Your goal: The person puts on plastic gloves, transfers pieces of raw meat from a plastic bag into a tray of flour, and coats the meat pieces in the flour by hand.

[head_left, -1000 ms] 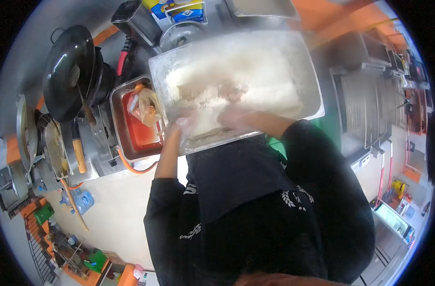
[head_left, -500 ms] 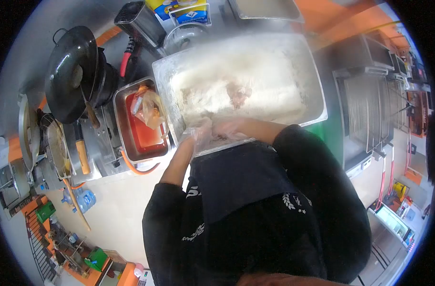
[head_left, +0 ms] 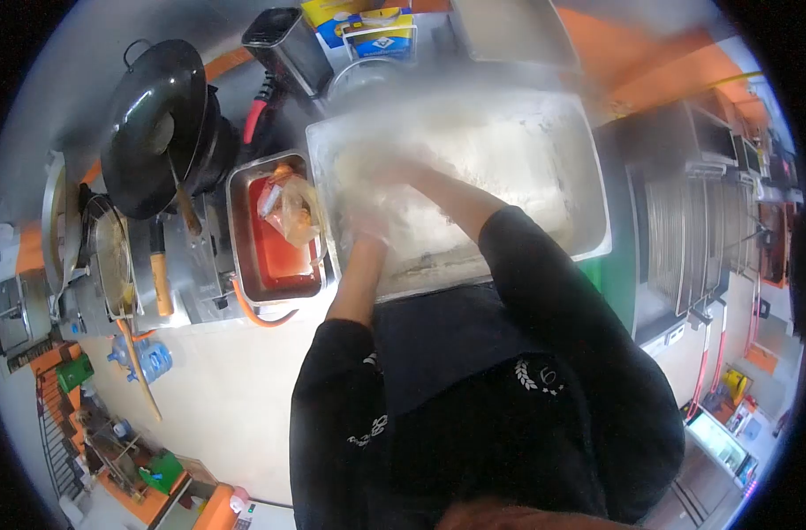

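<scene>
A large metal tub (head_left: 601,196) stands in front of me, its inside dusted with pale, flour-like powder (head_left: 438,221). Both of my hands are inside it, at its left end, in clear plastic gloves. My left hand (head_left: 367,219) is at the near left part of the tub, its fingers blurred. Farther in, my right hand (head_left: 387,170) reaches leftward, smeared by motion and haze. Whether either hand holds anything is hidden by the blur.
A steel pan (head_left: 277,287) with red liquid and a plastic bag (head_left: 295,212) stands just left of the tub. Farther left are a black wok (head_left: 147,106) with a ladle (head_left: 182,194) and a strainer (head_left: 113,252). Fryer baskets (head_left: 681,230) are at right.
My hands have moved from the tub's near edge farther in, toward its left end. More bare metal shows on the right of the tub's floor, and the powder there is thinner.
</scene>
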A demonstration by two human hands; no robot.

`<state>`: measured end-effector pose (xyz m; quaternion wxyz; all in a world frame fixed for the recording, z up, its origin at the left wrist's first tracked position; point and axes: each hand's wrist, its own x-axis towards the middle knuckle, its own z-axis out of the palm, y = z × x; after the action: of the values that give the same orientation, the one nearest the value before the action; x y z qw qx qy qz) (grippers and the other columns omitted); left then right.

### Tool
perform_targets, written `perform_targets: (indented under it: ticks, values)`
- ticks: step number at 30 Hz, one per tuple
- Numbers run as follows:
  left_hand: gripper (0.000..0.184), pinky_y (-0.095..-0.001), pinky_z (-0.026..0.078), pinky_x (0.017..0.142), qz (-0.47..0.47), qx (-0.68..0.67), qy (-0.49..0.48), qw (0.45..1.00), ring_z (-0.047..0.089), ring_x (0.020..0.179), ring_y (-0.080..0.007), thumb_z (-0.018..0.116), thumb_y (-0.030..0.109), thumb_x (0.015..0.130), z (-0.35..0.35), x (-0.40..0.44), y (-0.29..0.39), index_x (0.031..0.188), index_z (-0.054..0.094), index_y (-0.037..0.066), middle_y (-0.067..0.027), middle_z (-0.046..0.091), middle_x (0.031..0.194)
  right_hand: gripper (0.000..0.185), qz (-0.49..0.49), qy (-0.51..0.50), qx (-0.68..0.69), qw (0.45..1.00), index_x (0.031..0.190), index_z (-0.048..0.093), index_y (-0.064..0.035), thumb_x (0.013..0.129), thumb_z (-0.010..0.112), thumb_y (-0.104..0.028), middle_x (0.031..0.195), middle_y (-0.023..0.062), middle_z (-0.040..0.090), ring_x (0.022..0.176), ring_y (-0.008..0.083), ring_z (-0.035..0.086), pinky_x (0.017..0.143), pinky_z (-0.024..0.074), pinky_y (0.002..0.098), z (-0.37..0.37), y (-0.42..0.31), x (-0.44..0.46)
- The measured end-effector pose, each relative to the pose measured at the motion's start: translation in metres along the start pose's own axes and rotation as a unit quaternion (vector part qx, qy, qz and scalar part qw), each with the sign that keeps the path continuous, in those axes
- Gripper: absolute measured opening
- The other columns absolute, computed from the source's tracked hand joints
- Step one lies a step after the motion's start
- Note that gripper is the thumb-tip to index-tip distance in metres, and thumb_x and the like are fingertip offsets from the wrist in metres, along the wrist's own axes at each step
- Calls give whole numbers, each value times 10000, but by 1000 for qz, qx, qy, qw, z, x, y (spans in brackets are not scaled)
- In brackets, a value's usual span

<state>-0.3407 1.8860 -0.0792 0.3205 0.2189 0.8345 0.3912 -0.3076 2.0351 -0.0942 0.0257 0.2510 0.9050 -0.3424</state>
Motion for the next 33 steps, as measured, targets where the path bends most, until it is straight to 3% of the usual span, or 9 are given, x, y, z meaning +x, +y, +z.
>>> perform_targets:
  ticks: [8, 9, 12, 13, 17, 21, 24, 29, 33]
  values:
    - [514, -437, 343, 997, 89, 426, -87, 896, 464, 1209, -301, 370, 398, 938, -8, 1, 0, 1265, 518, 30, -156, 502, 1303, 480, -25, -32, 160, 986, 1111, 629, -101, 866, 505, -494, 1079, 169, 628, 985, 315, 601, 886, 454, 397, 5, 36, 21]
    - [509, -447, 343, 996, 94, 461, -95, 877, 465, 1211, -306, 375, 393, 936, -7, 3, 3, 1261, 525, 30, -157, 505, 1303, 472, -230, 63, 16, 971, 1130, 628, -101, 879, 507, -481, 1094, 166, 627, 1000, 300, 599, 891, 452, 384, 72, 101, 52]
    - [494, -477, 344, 995, 105, 564, -114, 811, 467, 1216, -320, 389, 377, 932, -13, 2, 8, 1248, 545, 32, -160, 513, 1301, 425, 17, -115, 46, 992, 1108, 642, -106, 887, 515, -447, 1131, 167, 617, 1027, 298, 589, 905, 445, 381, -50, -19, -12]
    - [489, -487, 344, 995, 97, 537, -108, 831, 468, 1218, -325, 393, 372, 930, -14, 1, 6, 1244, 552, 32, -161, 516, 1300, 471, 37, -101, 317, 942, 1111, 648, -94, 882, 510, -481, 1147, 153, 617, 1051, 288, 582, 916, 439, 372, -72, -36, -39]
    - [497, -503, 328, 1011, 52, 274, -82, 957, 446, 1232, -368, 423, 350, 920, -6, 6, -14, 1258, 533, 2, -177, 493, 1326, 578, -101, -110, 170, 974, 1175, 600, -74, 876, 465, -550, 1141, 165, 612, 1085, 280, 561, 949, 417, 377, -15, 35, -6]
    - [505, -477, 336, 1010, 78, 339, -110, 931, 428, 1235, -345, 410, 353, 927, -5, 10, -12, 1286, 499, 9, -164, 471, 1340, 676, -169, -17, 211, 963, 1224, 555, -53, 871, 417, -613, 1135, 178, 605, 1106, 280, 545, 978, 397, 389, 31, 55, 12]
    - [496, -448, 359, 993, 64, 306, -116, 943, 439, 1207, -317, 386, 354, 941, -2, 8, -21, 1293, 483, 18, -145, 476, 1323, 695, -92, -133, 183, 970, 1245, 534, -50, 873, 387, -619, 1190, 205, 570, 1146, 313, 517, 1011, 369, 406, 28, 53, 20]
    - [482, -399, 396, 964, 24, -42, -81, 996, 456, 1161, -270, 345, 357, 965, 40, -7, -62, 1305, 456, 34, -115, 484, 1293, 715, -110, -146, -54, 982, 1240, 540, -35, 874, 383, -629, 1165, 214, 587, 1105, 316, 547, 981, 398, 406, 35, 42, 13]
    - [471, -360, 426, 941, 5, -371, -46, 927, 470, 1124, -233, 312, 359, 984, 65, 2, -110, 1315, 434, 47, -90, 491, 1270, 663, -62, -116, 46, 990, 1210, 565, -43, 885, 401, -597, 1158, 209, 595, 1083, 317, 563, 959, 419, 396, -19, 2, -10]
